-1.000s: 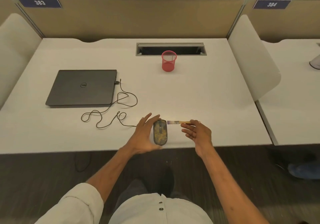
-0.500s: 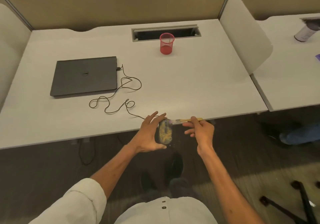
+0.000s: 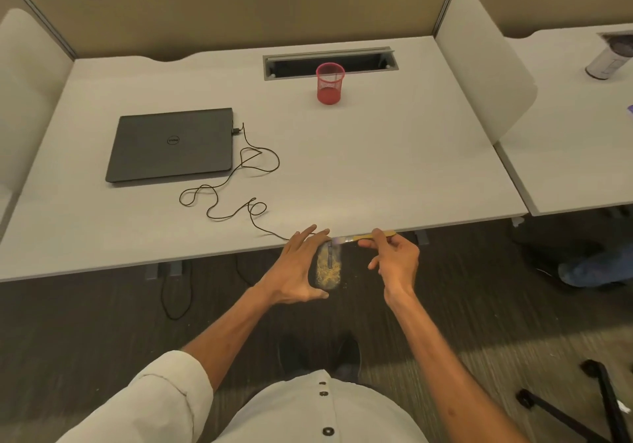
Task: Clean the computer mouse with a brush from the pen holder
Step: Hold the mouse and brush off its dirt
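A dark wired computer mouse, dusted with yellowish crumbs, is held in my left hand just off the desk's front edge, above the floor. My right hand pinches a small brush with a pale wooden handle; its bristle end touches the mouse's front tip. The red mesh pen holder stands at the back middle of the desk, and nothing shows inside it. The mouse's black cable loops over the desk to the laptop.
A closed dark laptop lies at the desk's left. A cable slot is cut in the white desk behind the holder. White dividers flank the desk. A cup stands on the neighbouring desk. A chair base is on the floor at the right.
My left hand lifted the mouse from the desk and drew it past the front edge. My right hand followed with the brush. The view has tilted downward.
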Tool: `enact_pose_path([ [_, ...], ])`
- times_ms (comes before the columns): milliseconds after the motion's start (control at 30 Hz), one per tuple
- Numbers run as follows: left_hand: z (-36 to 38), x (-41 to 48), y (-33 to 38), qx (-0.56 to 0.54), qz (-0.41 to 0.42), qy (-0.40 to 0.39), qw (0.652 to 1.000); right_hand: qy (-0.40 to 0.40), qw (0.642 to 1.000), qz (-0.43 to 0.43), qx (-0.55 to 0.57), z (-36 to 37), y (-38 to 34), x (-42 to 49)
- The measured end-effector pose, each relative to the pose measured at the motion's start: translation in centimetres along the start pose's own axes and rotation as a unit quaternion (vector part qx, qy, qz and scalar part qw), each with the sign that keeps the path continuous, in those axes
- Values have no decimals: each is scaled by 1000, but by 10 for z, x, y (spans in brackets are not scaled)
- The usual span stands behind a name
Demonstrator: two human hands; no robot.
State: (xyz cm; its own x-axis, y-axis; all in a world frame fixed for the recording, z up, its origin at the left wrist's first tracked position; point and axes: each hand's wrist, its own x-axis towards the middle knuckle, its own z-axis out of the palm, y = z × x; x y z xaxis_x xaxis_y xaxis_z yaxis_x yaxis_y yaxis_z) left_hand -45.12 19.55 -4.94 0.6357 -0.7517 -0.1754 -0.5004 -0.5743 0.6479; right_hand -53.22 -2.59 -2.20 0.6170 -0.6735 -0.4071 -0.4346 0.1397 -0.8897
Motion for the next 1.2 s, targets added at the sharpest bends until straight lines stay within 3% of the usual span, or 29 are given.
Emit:
enact_pose_path([
  [433,14,5,12,2,-10,-11,1000,55,997,30,-34,-28,14,16],
  [733,17,8,16,19,-5,-12,1000,-19,999,29,9,-19,14,13],
  [1033,18,8,17,18,-4,-15,1000,34,999,30,-12,-32,27,18],
  [1200,18,10,17,22,-10,-18,1000,20,999,34,20,-33,22,23],
])
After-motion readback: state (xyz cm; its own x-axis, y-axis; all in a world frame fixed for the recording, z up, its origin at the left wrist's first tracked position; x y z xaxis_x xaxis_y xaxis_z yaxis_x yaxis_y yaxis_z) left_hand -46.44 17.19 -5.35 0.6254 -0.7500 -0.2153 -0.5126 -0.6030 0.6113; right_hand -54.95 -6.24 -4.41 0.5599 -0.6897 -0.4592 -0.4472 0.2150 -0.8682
